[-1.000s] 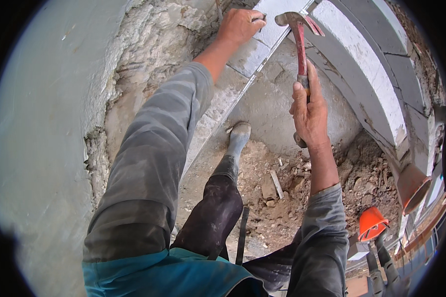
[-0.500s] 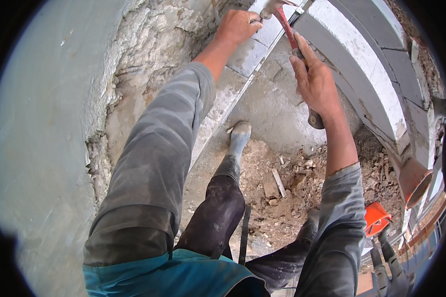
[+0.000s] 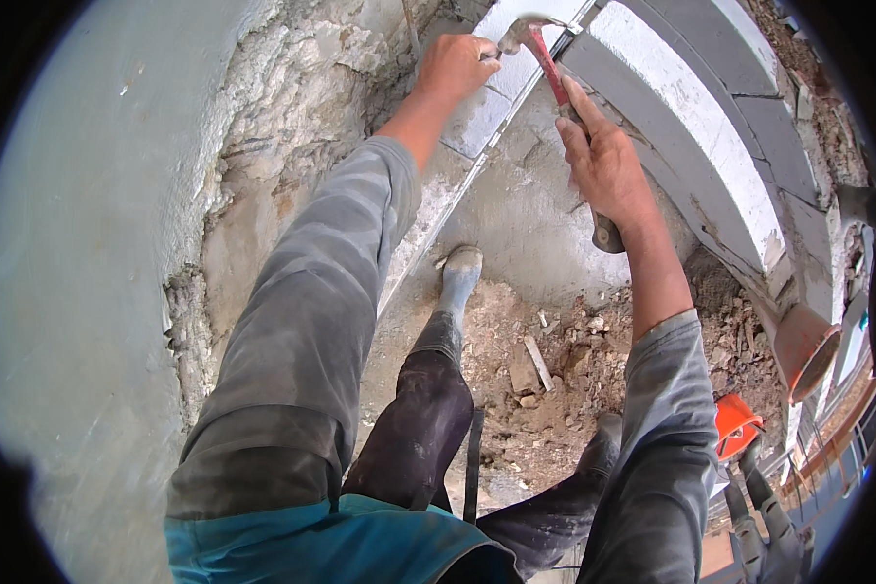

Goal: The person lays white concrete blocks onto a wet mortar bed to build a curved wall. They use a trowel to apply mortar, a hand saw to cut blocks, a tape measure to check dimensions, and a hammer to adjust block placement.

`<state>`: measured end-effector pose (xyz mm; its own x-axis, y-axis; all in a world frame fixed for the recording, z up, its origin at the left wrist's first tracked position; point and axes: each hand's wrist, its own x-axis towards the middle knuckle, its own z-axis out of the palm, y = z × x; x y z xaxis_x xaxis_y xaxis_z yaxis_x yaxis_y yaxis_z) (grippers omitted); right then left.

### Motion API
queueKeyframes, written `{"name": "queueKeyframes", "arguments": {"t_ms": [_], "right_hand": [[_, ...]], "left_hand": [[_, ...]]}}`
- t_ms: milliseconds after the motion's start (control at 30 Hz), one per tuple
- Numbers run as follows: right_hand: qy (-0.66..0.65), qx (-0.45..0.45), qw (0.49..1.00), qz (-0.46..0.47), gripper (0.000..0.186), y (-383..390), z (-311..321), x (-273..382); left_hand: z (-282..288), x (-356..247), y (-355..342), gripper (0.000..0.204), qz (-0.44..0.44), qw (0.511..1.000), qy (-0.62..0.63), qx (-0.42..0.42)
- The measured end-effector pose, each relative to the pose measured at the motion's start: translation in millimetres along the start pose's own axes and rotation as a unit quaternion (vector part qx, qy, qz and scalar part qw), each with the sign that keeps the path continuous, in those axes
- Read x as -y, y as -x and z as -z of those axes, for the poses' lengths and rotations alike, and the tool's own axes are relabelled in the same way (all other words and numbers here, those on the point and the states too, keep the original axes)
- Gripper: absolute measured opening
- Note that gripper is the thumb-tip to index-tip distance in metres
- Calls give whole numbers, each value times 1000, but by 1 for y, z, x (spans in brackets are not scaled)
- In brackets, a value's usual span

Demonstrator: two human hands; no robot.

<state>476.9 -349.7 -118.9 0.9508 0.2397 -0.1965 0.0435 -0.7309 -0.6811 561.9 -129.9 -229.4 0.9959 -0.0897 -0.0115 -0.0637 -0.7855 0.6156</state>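
My right hand (image 3: 610,167) is wrapped round the dark grip of a claw hammer (image 3: 545,66) with a red shaft. The hammer's metal head is close against the fingertips of my left hand (image 3: 455,70). Those fingers are pinched round a small greyish piece, its kind too small to tell. Both hands are over a row of pale blocks (image 3: 481,119) at the top of the view. A thin straight metal strip (image 3: 487,156) runs slantwise along the edge of these blocks, passing between my two hands.
A smooth grey plastered surface (image 3: 88,253) fills the left, with a rough broken edge (image 3: 292,97). Rubble (image 3: 584,360) lies around my boots (image 3: 460,277). Curved pale blockwork (image 3: 691,117) rises on the right, near a reddish-brown bucket (image 3: 806,352) and an orange container (image 3: 736,426).
The whole view has shifted slightly left and down. My hands and the hammer keep nearly the same places over the blocks, with the hammer head still beside my left fingers.
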Motion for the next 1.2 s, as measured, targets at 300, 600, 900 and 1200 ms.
{"name": "queueKeyframes", "arguments": {"t_ms": [300,600,900,1200], "right_hand": [[-14,6,1000,0,49,1,-6,3],[-47,65,993,-85,50,-3,6,22],[-54,104,984,-138,49,-1,6,37],[-55,47,996,-51,49,3,-9,30]], "left_hand": [[5,-3,9,36,11,1000,22,0],[-18,-24,71,118,102,989,-106,-20],[-21,-19,78,118,103,988,-113,-38],[-19,-17,77,118,86,989,-104,-56]]}}
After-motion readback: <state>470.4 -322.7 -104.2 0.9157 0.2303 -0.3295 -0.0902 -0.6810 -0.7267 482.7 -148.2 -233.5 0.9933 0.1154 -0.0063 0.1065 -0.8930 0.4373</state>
